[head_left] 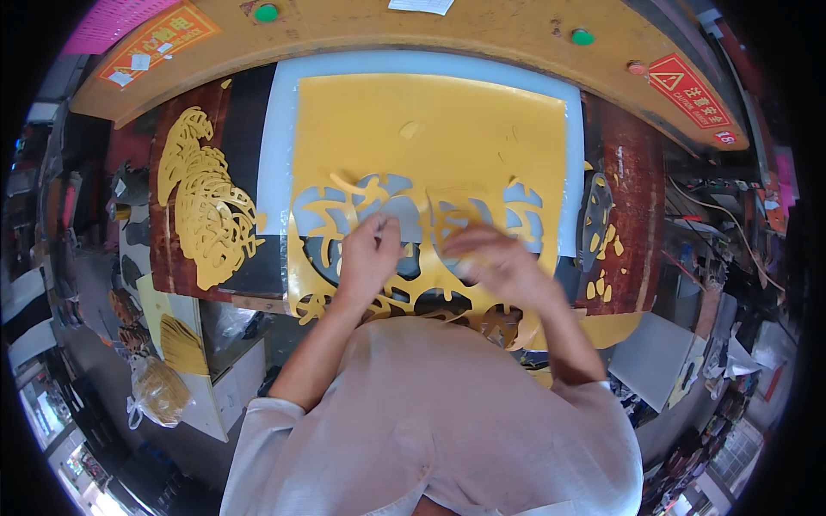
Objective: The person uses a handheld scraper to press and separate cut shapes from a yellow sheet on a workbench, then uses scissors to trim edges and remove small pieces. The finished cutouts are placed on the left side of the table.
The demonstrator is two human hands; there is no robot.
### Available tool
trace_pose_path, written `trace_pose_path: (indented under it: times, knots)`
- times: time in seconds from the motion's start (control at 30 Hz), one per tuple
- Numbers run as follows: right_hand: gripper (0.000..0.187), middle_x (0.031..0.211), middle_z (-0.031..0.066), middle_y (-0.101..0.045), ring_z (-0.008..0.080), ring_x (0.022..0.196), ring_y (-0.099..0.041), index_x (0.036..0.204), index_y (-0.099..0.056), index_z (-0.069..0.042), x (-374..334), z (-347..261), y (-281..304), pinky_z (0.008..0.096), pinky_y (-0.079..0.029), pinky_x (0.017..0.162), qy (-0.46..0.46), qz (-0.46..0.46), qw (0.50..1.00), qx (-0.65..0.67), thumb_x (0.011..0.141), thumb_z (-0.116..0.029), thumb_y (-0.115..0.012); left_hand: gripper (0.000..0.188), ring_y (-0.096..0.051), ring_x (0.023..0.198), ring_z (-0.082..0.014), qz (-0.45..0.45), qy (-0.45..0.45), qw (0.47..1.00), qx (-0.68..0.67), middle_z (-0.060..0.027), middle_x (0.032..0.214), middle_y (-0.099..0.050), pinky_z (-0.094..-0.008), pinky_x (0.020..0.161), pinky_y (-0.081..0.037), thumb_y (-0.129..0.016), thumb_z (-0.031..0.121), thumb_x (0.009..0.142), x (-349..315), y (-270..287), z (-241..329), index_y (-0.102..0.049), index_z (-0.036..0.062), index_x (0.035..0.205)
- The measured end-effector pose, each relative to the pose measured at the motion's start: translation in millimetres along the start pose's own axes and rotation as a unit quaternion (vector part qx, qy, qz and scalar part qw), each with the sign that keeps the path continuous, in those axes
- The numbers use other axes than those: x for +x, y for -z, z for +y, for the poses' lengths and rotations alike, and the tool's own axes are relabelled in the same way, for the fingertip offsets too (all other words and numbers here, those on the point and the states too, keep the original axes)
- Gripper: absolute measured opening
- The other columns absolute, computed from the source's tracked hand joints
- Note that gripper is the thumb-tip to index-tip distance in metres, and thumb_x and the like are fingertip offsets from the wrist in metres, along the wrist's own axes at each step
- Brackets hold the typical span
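Picking at the yellow sheet (447, 125), I'd say; left hand (372, 251) curled closed, right hand (495, 262) too blurred to tell; next needs gentle pinching

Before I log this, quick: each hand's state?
Left hand: curled over the yellow cut-out sheet; grip can't be told.
Right hand: blurred over it; open or closed can't be told.

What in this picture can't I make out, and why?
All in the head view:
Right hand: blurred, so its grip is unclear.
Left hand: curled, so anything inside is hidden.
Yellow sheet: near edge partly hidden by the shirt.
White paper: cut off by the top edge.
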State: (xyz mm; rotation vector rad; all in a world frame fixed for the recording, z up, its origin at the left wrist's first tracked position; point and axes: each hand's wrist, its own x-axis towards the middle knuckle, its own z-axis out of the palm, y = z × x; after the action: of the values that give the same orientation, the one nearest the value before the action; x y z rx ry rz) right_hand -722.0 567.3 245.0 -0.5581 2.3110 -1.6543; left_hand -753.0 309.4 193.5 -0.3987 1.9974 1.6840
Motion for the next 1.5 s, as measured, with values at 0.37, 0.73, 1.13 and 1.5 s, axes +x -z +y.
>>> trace_pose_path:
  times: [0.37, 0.73, 1.13, 1.5]
  knots:
    - [0.034, 0.135, 0.0165, -0.07, 0.0359, 0.124, -0.066, 0.124, -0.074, 0.001, -24, 7, -50, 0.0432, -0.054, 0.106, -0.052, -0.082, 0.99, -0.106, 0.1, -0.023, -0.073, 0.024, -0.052, 0.054, -0.0046, -0.169, 0.229, 0.867, -0.409, 0.0053, 0.077, -0.059, -0.0184, 0.043, -0.037, -0.082, 0.032, 0.098, 101, -32, -5, -0.063, 0.0184, 0.103]
    - [0.051, 0.114, 0.0261, -0.071, 0.0456, 0.105, -0.07, 0.129, -0.068, 0.005, 69, 42, -33, 0.052, -0.057, 0.092, -0.172, 0.131, 0.921, -0.324, 0.097, -0.034, -0.071, 0.037, -0.05, 0.053, -0.0084, -0.232, 0.128, 0.917, -0.298, 0.0002, 0.063, -0.053, -0.0253, 0.048, -0.037, -0.076, 0.046, 0.101, 88, -36, -14, -0.06, 0.0142, 0.091]
    - [0.034, 0.075, 0.011, -0.062, 0.0151, 0.07, -0.052, 0.1, -0.073, 0.0, 58, 47, 30, 0.0365, -0.05, 0.069, -0.243, 0.076, 0.962, -0.096, 0.107, -0.033, -0.068, 0.025, -0.064, 0.057, -0.0123, -0.135, 0.077, 0.94, -0.304, -0.0002, 0.074, -0.069, -0.0262, 0.051, -0.048, -0.068, 0.041, 0.107, 73, -27, -10, -0.067, 0.016, 0.108]
    - [0.024, 0.083, -0.0014, -0.067, 0.0069, 0.073, -0.062, 0.113, -0.075, -0.002, 16, 98, 16, 0.0241, -0.05, 0.065, -0.376, 0.261, 0.85, 0.261, 0.101, -0.023, -0.077, 0.03, -0.063, 0.059, -0.0115, -0.276, 0.209, 0.754, -0.558, -0.0072, 0.116, -0.077, -0.0274, 0.061, -0.057, -0.053, 0.035, 0.115, 87, -13, -27, -0.062, 0.0119, 0.131]
